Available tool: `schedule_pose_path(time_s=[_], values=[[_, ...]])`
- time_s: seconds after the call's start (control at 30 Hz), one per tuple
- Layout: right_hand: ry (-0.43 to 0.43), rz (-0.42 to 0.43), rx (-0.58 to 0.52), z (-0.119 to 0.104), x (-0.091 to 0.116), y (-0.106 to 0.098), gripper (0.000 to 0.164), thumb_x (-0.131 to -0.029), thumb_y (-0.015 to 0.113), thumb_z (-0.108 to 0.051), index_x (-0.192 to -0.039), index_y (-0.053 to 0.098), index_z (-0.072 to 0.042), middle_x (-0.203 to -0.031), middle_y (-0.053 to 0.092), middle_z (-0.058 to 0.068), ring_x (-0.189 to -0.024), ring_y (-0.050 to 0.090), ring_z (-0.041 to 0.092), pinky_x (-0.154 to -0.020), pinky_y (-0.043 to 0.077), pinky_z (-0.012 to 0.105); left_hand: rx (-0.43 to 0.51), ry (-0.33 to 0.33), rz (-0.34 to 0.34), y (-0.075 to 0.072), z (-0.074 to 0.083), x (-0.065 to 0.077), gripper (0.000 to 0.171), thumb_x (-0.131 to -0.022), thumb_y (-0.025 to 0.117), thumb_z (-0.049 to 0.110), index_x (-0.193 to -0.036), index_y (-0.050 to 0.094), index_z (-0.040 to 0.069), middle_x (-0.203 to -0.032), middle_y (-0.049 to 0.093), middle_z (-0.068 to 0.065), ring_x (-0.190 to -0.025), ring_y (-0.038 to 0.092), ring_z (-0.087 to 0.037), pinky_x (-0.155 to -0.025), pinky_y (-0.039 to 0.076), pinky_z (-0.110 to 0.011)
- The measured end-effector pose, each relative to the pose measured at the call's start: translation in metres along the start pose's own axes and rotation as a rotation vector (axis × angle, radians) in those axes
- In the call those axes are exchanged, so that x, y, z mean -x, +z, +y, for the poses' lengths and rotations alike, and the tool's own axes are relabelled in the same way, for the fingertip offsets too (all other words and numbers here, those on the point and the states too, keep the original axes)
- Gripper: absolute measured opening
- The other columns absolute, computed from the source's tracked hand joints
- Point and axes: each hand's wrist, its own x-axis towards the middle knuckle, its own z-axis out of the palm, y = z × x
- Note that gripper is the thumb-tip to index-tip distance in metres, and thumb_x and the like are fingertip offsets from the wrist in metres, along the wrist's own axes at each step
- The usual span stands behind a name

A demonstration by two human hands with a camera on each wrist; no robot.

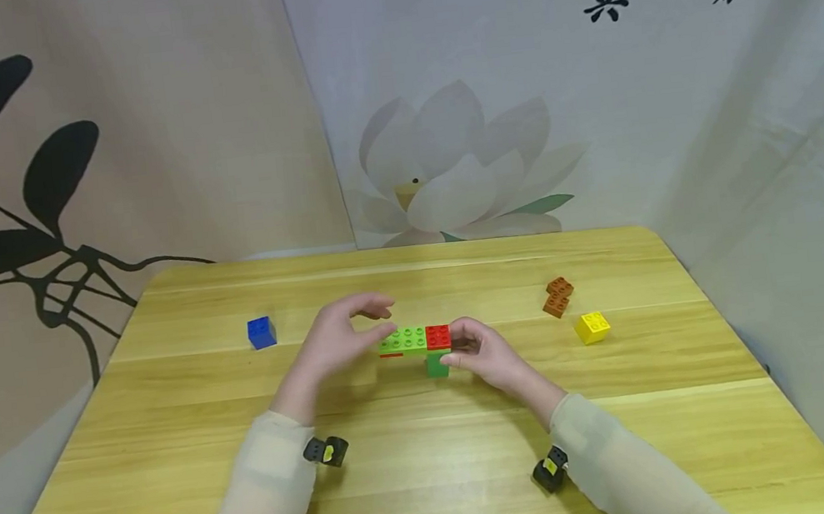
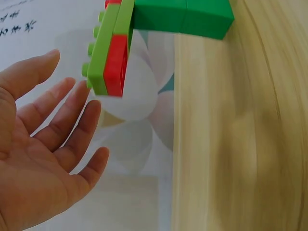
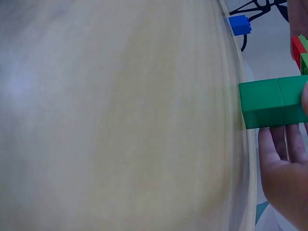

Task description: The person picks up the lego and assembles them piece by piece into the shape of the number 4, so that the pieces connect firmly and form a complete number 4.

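A toy brick build stands near the middle of the table: a column of green bricks [image 2: 184, 15] carries a long lime-green brick [image 1: 402, 341]. A red brick [image 1: 438, 337] tops its right end, and another red brick [image 2: 114, 66] is fixed under the lime-green brick's left end. My right hand [image 1: 489, 358] holds the column from the right, thumb in front and fingers behind. My left hand [image 1: 338, 338] is beside the free left end, its fingers spread and nothing held between them. In the left wrist view its fingertips [image 2: 95, 107] come close to the lime-green brick.
On the wooden table [image 1: 435, 472], a blue brick [image 1: 262, 333] sits to the left. Two brown bricks [image 1: 557, 305] and a yellow brick [image 1: 592, 328] lie to the right. A printed cloth [image 1: 467, 58] hangs behind the table's far edge.
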Motion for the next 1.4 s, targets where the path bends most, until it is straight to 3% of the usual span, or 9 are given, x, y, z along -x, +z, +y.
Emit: schedule_pose_path(time_s=[0.53,0.8,1.0,1.4], values=[[-0.008,-0.008,0.003,-0.034,0.014,0.004,0.03,-0.089,0.07,0.002,-0.116,0.057,0.007,-0.117,0.063,0.021,-0.112,0.057,0.038,-0.099,0.046,0.042,-0.061,-0.068,0.098,-0.037,-0.037,0.016,0.036,-0.091,0.073,0.018,-0.125,0.065,0.007,-0.108,0.07,-0.008,-0.106,0.063,-0.028,-0.101,0.044,-0.05],[-0.01,-0.013,-0.002,-0.032,0.012,0.004,0.03,-0.089,0.069,0.003,-0.117,0.057,0.007,-0.118,0.063,0.021,-0.112,0.056,0.037,-0.1,0.045,0.044,-0.115,-0.103,0.175,-0.062,-0.064,0.023,0.042,-0.091,0.073,0.016,-0.129,0.061,0.002,-0.114,0.068,-0.015,-0.109,0.061,-0.033,-0.099,0.043,-0.052],[-0.018,-0.015,0.011,-0.033,0.012,0.003,0.03,-0.089,0.07,0.002,-0.117,0.057,0.006,-0.117,0.064,0.019,-0.112,0.057,0.035,-0.1,0.045,0.042,-0.13,-0.196,0.221,-0.077,-0.08,0.031,0.049,-0.092,0.073,0.021,-0.135,0.057,0.003,-0.131,0.059,-0.019,-0.123,0.05,-0.039,-0.102,0.039,-0.058],[-0.02,-0.006,0.018,-0.002,0.001,0.001,0.032,-0.089,0.071,0.0,-0.118,0.057,0.004,-0.118,0.064,0.017,-0.111,0.057,0.033,-0.099,0.046,0.042,-0.062,-0.326,0.27,-0.087,-0.107,0.043,0.072,-0.091,0.074,0.027,-0.149,0.04,0.001,-0.151,0.04,-0.023,-0.137,0.032,-0.046,-0.107,0.03,-0.064]])
